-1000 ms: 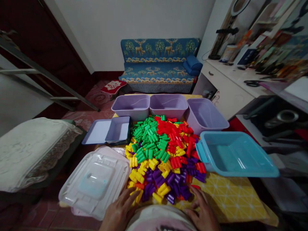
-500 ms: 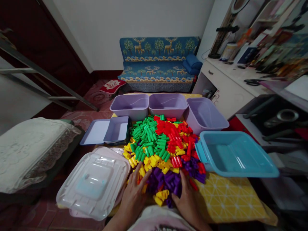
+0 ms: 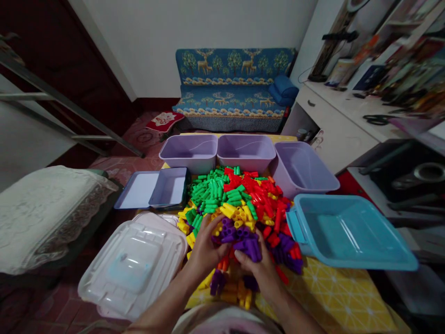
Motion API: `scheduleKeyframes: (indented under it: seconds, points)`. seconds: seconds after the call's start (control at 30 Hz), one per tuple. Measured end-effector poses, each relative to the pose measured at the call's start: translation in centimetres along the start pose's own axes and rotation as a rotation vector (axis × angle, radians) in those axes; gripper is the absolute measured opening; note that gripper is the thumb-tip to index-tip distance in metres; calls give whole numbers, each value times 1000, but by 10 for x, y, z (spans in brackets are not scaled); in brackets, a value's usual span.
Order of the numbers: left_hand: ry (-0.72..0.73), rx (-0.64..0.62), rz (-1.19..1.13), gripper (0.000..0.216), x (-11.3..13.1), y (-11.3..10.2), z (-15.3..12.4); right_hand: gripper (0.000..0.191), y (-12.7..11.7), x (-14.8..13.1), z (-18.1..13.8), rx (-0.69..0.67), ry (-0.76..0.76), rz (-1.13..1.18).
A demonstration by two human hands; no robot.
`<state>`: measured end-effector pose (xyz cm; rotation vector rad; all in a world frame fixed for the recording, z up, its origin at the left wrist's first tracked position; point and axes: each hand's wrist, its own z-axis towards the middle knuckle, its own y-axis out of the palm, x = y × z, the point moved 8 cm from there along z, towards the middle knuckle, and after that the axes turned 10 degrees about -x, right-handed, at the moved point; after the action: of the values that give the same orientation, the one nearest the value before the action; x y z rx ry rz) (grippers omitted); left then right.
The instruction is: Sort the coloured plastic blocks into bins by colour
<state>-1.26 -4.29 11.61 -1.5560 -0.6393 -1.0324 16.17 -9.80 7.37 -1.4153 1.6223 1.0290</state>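
Note:
A heap of small plastic pieces (image 3: 239, 199) in green, red, yellow and purple lies on a yellow patterned cloth (image 3: 333, 287). My left hand (image 3: 205, 248) and my right hand (image 3: 259, 269) are cupped together at the near side of the heap. Between them they scoop up a bunch of purple and yellow pieces (image 3: 239, 236). A few purple and yellow pieces (image 3: 229, 290) lie loose below my hands.
Three empty lilac bins (image 3: 189, 150) (image 3: 246, 149) (image 3: 302, 167) line the far side of the heap. An empty blue tub (image 3: 347, 232) sits to the right, a small lilac box (image 3: 168, 185) and clear lidded containers (image 3: 132, 264) to the left. Sofa, white cabinet and bed surround.
My hands moved from the cloth's near edge forward into the heap, came together and lifted a bunch of purple and yellow pieces, pushing the heap's near side up.

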Motion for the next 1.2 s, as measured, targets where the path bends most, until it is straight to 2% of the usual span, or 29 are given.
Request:
scheduleKeyframes:
  seconds: [0.13, 0.23, 0.37, 0.47, 0.53, 0.6, 0.67, 0.73, 0.8, 0.9, 1.0, 1.2]
  points:
    - [-47, -116, -284, 68, 15, -13, 37, 79, 23, -41, 15, -196, -14, 184]
    - [-120, -210, -482, 80, 33, -20, 55, 70, 28, -82, 26, -256, -84, 159]
    - [-77, -231, -422, 78, 58, -40, 74, 84, 25, -127, 35, -300, -155, 101]
    - [-4, -78, -222, 65, 52, -67, 83, 82, 10, -141, 32, -257, -264, -7]
    - [31, 100, -6, 55, 35, -88, 79, 73, -11, -132, 21, -142, -345, -155]
    - [10, 221, 207, 50, 10, -100, 65, 64, -38, -107, 3, 28, -391, -351]
    - [-72, 233, 293, 49, -22, -100, 47, 58, -64, -70, -22, 189, -422, -541]
    - [-128, 214, 314, 49, -49, -94, 26, 57, -89, -24, -44, 297, -418, -634]
    - [-146, 216, 334, 51, -64, -86, 10, 64, -118, 19, -60, 429, -353, -617]
    - [-160, 229, 368, 58, -69, -77, 4, 86, -153, 73, -63, 556, -97, -398]
    - [-202, 192, 377, 63, -66, -72, 18, 86, -153, 82, -44, 508, -10, -200]
    - [-330, 101, 339, 59, -66, -68, 47, 74, -99, 59, 1, 327, -74, -46]
